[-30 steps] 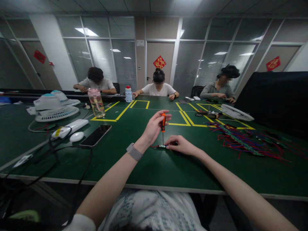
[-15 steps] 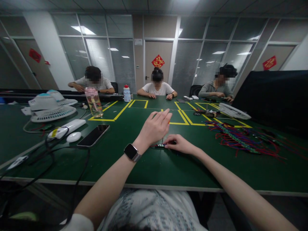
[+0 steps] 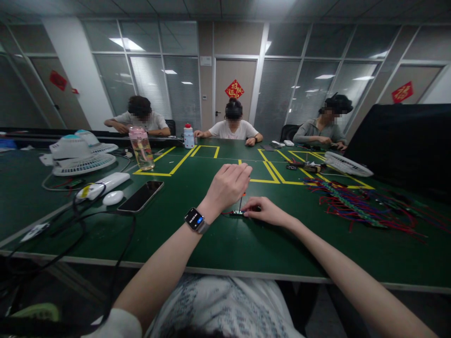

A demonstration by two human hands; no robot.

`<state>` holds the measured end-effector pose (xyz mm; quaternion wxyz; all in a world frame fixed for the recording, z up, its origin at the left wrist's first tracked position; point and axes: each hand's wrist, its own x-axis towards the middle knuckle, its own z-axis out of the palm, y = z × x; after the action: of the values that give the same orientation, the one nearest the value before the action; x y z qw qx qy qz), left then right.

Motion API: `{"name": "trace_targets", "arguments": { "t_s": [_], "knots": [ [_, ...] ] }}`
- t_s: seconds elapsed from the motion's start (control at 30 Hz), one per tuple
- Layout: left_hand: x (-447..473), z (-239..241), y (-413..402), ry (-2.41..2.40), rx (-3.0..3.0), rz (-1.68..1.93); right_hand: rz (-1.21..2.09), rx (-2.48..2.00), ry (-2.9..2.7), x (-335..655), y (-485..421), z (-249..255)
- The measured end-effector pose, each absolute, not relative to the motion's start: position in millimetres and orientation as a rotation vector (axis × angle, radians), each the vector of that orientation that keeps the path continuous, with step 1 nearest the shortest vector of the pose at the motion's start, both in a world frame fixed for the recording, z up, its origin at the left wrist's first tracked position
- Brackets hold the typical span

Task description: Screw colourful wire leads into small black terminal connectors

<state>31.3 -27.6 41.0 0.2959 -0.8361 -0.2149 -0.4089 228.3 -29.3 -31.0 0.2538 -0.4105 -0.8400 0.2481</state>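
Observation:
My left hand is closed over the handle of a small orange screwdriver, which stands upright with its thin shaft down on a small dark part on the green table. The handle is almost hidden under my fingers. A smartwatch sits on that wrist. My right hand lies on the table just right of the part, its fingertips pinching the part's right end.
A phone, white mouse, cables and two desk fans lie at the left. A pink-capped bottle stands behind them. A heap of coloured wires fills the right. Three people sit at the far edge.
My left hand has rolled over the screwdriver handle, wrist turning so the watch face now shows; the orange handle, plain a second ago, is covered. My right hand has stayed on the part.

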Motion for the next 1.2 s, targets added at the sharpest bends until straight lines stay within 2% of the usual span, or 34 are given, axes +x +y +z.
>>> {"name": "trace_targets", "arguments": {
  "t_s": [0.5, 0.9, 1.2],
  "knots": [
    [34.7, 41.0, -31.4, -0.564, -2.181, -1.146, 0.639, -1.123, -2.278, 226.4, -30.6, -32.1],
    [36.1, 39.2, -29.9, -0.500, -2.135, -1.165, 0.260, -1.036, -2.400, 214.1, -44.9, -32.5],
    [37.2, 38.0, -29.8, -0.498, -2.159, -1.213, 0.402, -1.076, -2.259, 210.8, -40.5, -40.9]
  ]
}}
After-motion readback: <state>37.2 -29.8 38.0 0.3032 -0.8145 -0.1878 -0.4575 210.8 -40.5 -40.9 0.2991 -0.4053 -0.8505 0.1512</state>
